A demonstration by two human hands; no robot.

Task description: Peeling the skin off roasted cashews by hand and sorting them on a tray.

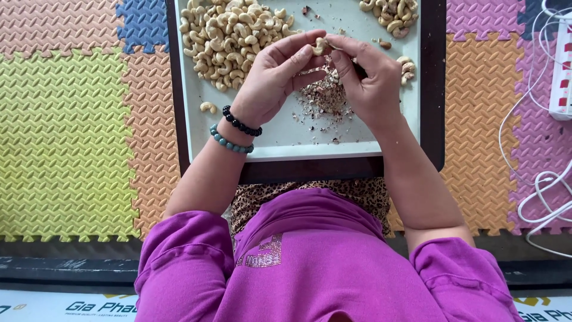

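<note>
My left hand (275, 74) and my right hand (370, 80) meet over a pale tray (280, 140), and both pinch one cashew nut (321, 46) between their fingertips. The right hand also seems to hold a thin dark tool, mostly hidden. Under the hands lies a small heap of brown skin flakes (325, 95). A large pile of cashew nuts (229, 36) fills the tray's far left. A smaller pile of nuts (390, 15) sits at the far right. My left wrist wears a black and a green bead bracelet.
The tray rests on a dark low table (435, 89) above my lap. Coloured foam puzzle mats (65, 119) cover the floor around. White cables (536, 179) and a white power strip (562, 77) lie at the right. One loose nut (208, 107) lies near the tray's left edge.
</note>
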